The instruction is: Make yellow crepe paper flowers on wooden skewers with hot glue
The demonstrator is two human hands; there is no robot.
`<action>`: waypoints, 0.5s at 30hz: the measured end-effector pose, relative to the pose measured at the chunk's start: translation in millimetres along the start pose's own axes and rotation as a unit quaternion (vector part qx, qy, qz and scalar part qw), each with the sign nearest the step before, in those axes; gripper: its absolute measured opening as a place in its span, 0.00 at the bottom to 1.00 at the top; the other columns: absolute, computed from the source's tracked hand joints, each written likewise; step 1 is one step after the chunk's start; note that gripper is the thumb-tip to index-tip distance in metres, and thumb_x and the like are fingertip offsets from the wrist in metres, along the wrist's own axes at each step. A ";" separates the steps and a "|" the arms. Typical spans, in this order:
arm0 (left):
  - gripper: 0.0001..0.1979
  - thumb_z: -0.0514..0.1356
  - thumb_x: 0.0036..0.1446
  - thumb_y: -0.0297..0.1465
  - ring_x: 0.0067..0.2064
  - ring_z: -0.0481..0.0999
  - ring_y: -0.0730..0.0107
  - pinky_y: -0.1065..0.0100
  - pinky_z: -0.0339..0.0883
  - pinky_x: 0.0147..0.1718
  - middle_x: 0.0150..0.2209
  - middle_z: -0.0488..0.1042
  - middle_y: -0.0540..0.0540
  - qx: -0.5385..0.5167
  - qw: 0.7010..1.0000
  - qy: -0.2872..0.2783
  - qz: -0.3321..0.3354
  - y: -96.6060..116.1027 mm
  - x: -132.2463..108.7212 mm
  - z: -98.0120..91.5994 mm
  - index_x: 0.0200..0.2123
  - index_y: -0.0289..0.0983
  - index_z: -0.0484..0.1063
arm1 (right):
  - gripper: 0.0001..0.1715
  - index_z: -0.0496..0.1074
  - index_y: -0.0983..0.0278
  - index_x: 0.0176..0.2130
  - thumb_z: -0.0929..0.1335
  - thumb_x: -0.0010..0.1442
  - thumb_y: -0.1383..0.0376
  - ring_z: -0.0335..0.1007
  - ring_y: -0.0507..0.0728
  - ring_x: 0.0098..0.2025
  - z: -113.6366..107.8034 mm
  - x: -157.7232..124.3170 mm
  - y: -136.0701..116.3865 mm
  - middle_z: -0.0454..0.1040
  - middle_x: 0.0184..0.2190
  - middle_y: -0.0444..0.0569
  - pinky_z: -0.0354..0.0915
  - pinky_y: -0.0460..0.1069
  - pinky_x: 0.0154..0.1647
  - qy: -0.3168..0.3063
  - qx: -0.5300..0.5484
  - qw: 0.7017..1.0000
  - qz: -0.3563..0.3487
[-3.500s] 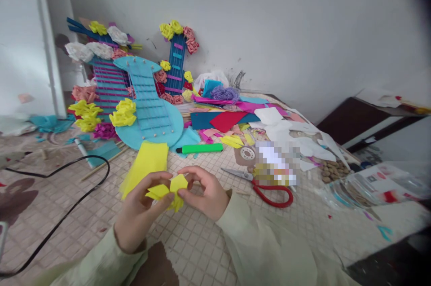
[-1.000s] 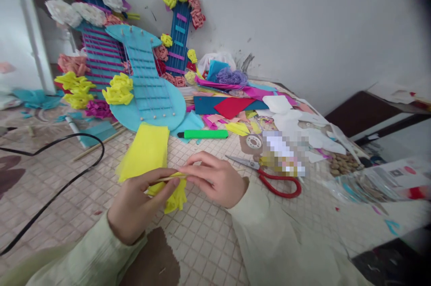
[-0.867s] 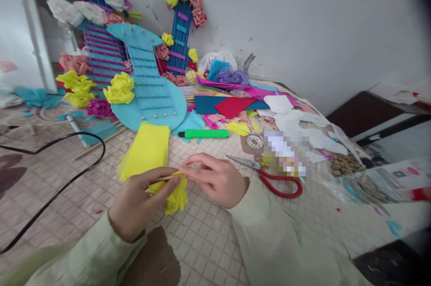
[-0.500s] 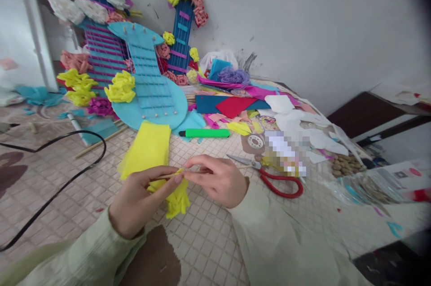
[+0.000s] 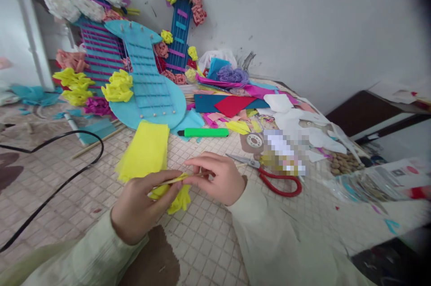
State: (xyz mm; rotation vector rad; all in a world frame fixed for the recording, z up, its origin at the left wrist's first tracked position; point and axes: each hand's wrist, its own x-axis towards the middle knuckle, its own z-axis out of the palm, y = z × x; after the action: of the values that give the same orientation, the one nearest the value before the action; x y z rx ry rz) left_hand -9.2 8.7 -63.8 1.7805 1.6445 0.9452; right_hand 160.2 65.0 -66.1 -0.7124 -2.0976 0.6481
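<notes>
A thin wooden stick (image 5: 167,182) runs between my two hands, with a strip of yellow crepe paper (image 5: 182,177) lying along it. My left hand (image 5: 144,200) is closed, pinching the stick and paper between thumb and fingers. At the other end, my right hand (image 5: 217,178) has thumb and fingertips closed round the stick. Several yellow paper pieces (image 5: 180,202) bunch under the fingertips, partly hidden by my left hand. Just beyond lies a stack of yellow crepe paper (image 5: 144,147). Red-handled scissors (image 5: 281,185) rest right of my right hand, blades half open.
A light-blue guitar-shaped piece (image 5: 148,84) with paper flowers leans at the back left. A green marker-like tube (image 5: 206,132) lies ahead. Paper scraps (image 5: 292,117) and a bundle of purple yarn (image 5: 232,73) sit farther back. A black cable (image 5: 63,187) curves along the left.
My right hand's fingers have bent closer around the stick, and more of the stick and yellow strip shows between my hands. The view has shifted slightly.
</notes>
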 end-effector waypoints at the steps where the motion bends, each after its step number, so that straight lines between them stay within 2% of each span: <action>1: 0.12 0.57 0.47 0.38 0.31 0.78 0.66 0.71 0.72 0.30 0.31 0.80 0.48 0.004 1.000 -0.001 -0.001 -0.4 -0.2 0.0 0.33 0.39 0.75 | 0.16 0.73 0.70 0.37 0.68 0.53 0.59 0.62 0.48 0.22 0.1 -0.3 0.0 0.69 0.24 0.47 0.63 0.42 0.22 0.000 -0.005 1.000 0.000; 5: 0.13 0.58 0.46 0.37 0.31 0.78 0.68 0.73 0.72 0.29 0.31 0.80 0.49 0.003 1.000 -0.012 -0.012 -0.1 1.3 0.0 0.36 0.39 0.74 | 0.13 0.72 0.68 0.37 0.67 0.53 0.61 0.63 0.48 0.23 1.0 -2.3 -2.0 0.70 0.25 0.46 0.63 0.43 0.23 0.009 -0.037 0.999 -0.010; 11: 0.12 0.58 0.45 0.36 0.29 0.77 0.68 0.72 0.72 0.28 0.28 0.79 0.50 -0.055 0.998 -0.010 -0.041 5.5 2.3 1.2 0.35 0.40 0.74 | 0.12 0.71 0.66 0.37 0.64 0.57 0.61 0.67 0.49 0.28 2.5 -3.2 -2.6 0.72 0.28 0.47 0.64 0.43 0.27 -0.002 -0.101 0.994 -0.041; 15: 0.16 0.59 0.44 0.35 0.32 0.77 0.70 0.75 0.72 0.26 0.33 0.78 0.48 -0.101 0.993 -0.015 -0.063 7.8 1.1 2.2 0.39 0.39 0.71 | 0.12 0.70 0.67 0.39 0.63 0.58 0.62 0.68 0.50 0.29 3.0 -2.9 -1.2 0.72 0.29 0.48 0.65 0.45 0.30 -0.004 -0.128 0.990 -0.062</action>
State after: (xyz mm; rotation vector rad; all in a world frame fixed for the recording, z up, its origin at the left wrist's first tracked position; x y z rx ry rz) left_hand -2.6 9.0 -58.9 1.5302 1.5631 0.9855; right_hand 159.0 61.7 -68.4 -0.7118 -2.2355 0.3171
